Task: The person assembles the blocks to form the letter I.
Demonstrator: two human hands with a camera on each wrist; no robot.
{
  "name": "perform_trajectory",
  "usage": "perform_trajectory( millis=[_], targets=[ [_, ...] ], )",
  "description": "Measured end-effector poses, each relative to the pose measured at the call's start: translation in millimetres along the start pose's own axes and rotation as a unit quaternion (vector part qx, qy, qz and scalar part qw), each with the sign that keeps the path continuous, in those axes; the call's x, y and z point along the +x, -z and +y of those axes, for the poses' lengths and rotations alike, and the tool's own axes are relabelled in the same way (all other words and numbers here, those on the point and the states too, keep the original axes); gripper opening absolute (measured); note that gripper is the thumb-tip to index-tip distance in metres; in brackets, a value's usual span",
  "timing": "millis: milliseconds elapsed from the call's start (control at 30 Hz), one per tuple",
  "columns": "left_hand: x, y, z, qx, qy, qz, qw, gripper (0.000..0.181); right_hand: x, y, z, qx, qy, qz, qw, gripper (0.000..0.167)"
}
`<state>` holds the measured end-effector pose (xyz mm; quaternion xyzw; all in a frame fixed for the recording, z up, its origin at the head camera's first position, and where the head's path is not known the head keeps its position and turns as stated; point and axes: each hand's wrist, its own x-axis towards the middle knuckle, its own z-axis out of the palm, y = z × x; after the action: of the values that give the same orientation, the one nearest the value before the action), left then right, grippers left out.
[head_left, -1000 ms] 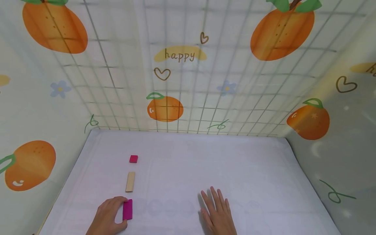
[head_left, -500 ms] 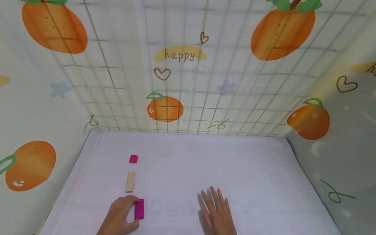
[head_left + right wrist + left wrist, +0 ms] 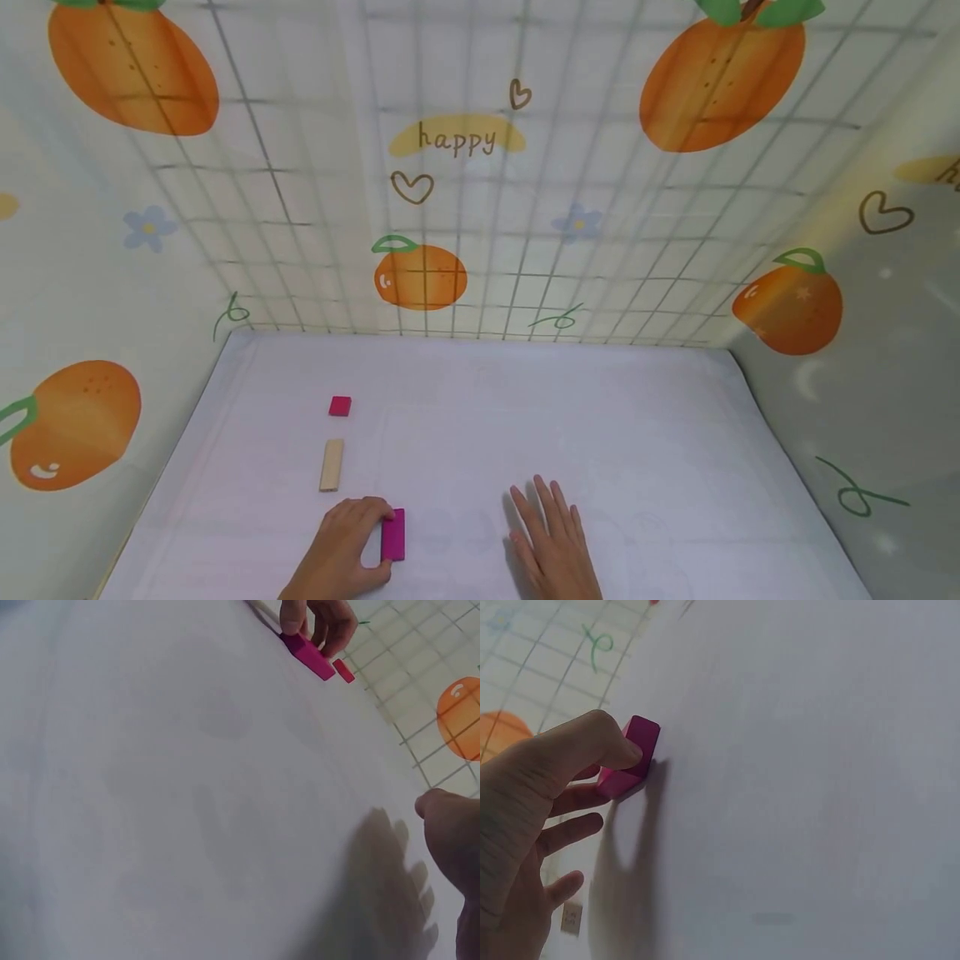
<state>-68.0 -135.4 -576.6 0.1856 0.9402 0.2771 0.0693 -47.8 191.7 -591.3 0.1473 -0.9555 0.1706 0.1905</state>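
Observation:
My left hand point(image 3: 345, 546) pinches a magenta rectangular block point(image 3: 393, 535) by its two ends, thumb at the near end and fingers at the far one. In the left wrist view the thumb presses on the near end of the block point(image 3: 646, 739). The right hand point(image 3: 555, 542) is some way to the right, fingers straight and spread, holding nothing. Only its thumb point(image 3: 450, 832) and the hand's shadow show in the right wrist view. Beyond the left hand lie a pale wooden block point(image 3: 332, 465) and, farther back, a small red block point(image 3: 340, 406).
A white-covered table point(image 3: 480, 417) carries the blocks. Around it stand cloth walls; the back wall point(image 3: 480, 208) bears a grid, printed oranges and the word "happy". The side walls close in the table at left and right.
My left hand has moved to the right with the magenta block, from below the wooden block to right of it. The right hand and the other two blocks stay where they were.

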Motion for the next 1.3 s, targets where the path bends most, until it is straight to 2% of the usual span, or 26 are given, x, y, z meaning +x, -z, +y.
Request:
perform_trajectory(
  millis=[367, 633, 900, 1000, 1200, 1300],
  targets=[
    [14.2, -17.8, 19.5, 0.01, -0.028, -0.042, 0.9987, 0.051, -0.3, -2, -1, 0.004, 0.012, 0.006, 0.9999, 0.052],
    [21.0, -29.3, 35.0, 0.01, -0.075, -0.037, 0.9965, 0.044, -0.5, -2, -2, 0.017, 0.027, 0.014, 0.9994, 0.049],
    [27.2, -30.2, 46.4, 0.003, -0.077, -0.056, 0.9954, 0.046, -1.2, -3, -1, 0.025, 0.049, 0.018, 0.9983, 0.042],
    [27.5, -31.6, 49.2, 0.012, -0.091, -0.05, 0.9945, 0.047, -0.1, -3, -3, 0.027, 0.059, 0.009, 0.9978, 0.042],
    [27.5, -38.9, 53.0, 0.026, -0.153, 0.003, 0.9878, 0.047, 0.9, -1, -8, 0.048, 0.073, -0.018, 0.996, 0.049],
    [28.2, -41.7, 55.1, 0.029, -0.162, 0.009, 0.9863, 0.048, 0.3, 0, -11, 0.061, 0.074, -0.029, 0.995, 0.049]
  ],
)
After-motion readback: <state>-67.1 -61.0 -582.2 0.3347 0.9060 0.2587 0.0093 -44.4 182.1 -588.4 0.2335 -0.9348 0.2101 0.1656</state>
